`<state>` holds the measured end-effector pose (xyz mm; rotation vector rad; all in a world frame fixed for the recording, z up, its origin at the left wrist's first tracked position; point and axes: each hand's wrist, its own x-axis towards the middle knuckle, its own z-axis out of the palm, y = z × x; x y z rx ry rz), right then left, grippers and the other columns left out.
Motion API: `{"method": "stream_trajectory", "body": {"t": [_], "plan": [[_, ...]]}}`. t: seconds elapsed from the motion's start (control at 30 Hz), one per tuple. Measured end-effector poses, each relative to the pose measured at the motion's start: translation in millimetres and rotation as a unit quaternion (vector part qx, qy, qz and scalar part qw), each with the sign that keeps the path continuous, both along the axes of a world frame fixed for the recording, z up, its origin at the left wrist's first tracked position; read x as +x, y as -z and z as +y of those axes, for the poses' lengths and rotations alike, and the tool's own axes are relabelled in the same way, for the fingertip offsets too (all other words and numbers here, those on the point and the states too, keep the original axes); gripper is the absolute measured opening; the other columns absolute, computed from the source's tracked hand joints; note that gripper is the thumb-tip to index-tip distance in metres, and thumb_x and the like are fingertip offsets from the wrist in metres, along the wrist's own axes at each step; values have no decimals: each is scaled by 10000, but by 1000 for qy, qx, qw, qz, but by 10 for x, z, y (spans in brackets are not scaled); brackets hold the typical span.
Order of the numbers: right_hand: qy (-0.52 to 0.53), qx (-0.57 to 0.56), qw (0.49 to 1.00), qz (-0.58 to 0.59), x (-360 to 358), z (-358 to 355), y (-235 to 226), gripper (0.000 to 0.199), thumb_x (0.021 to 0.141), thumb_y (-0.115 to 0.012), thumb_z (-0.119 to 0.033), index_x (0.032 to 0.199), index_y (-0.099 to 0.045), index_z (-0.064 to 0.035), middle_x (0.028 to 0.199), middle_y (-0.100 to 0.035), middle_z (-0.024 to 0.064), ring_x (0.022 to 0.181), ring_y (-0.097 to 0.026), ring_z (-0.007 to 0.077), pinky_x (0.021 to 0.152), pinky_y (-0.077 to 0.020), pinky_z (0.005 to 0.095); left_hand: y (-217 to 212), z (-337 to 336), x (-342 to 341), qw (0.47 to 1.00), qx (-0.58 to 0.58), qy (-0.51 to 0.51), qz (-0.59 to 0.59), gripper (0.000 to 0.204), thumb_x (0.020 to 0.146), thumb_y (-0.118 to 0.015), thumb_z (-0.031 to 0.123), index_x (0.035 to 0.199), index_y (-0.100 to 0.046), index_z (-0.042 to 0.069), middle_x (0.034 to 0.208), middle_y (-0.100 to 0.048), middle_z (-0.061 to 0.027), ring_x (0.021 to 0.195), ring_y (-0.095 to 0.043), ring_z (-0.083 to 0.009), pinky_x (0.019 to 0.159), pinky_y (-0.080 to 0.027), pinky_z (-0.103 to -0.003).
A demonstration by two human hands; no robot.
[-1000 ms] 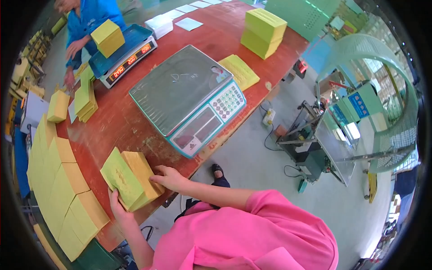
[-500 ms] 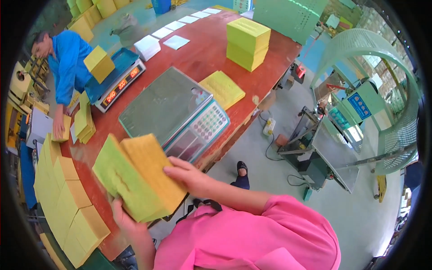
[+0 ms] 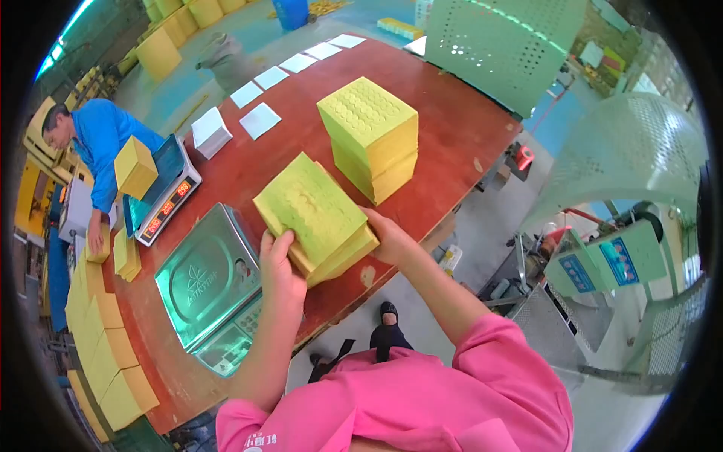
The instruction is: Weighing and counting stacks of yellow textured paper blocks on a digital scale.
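Note:
Both my hands grip a thick stack of yellow paper with embossed marks on its top sheet. My left hand is closed on its near left side, thumb on top. My right hand presses its right end. The layers sit slightly askew, and I cannot tell whether the stack rests on the flat yellow pile seen earlier there. Just beyond it stands a taller block of yellow paper with round impressions on top. A flat-topped digital scale lies to the left, its pan bare.
Across the red table, a person in blue reaches toward yellow blocks beside a second scale bearing one block. Yellow stacks line the left edge. White paper sheets lie at the back. Green perforated machinery stands at right.
My hands have carried the yellow stack away from me and to the right, past the scale toward the tall block. My view has shifted as well.

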<state>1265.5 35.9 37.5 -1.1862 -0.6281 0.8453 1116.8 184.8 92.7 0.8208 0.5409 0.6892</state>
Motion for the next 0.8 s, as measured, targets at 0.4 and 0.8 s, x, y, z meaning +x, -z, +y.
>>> {"method": "stream_trajectory", "body": {"t": [0.4,0.8], "plan": [[-70,-56,918,-387,769,-369,391,615,853,-699,-108,1405,-442,-23,1368,-545,176,1265,-526,336,1032,-456,397,314,-488,554,996,-16,-19,90,311,932,-573,42,1241,-545,56,1195,-616,-54,1101,-589,-181,955,-482,-343],[52,-184,970,153,535,143,272,450,1028,-420,-328,1290,-553,13,1194,-634,134,1068,-618,224,805,-551,341,268,7,692,996,-1,-13,93,262,931,-539,40,1192,-511,52,1163,-614,-91,1047,-619,-199,896,-520,-358]]}}
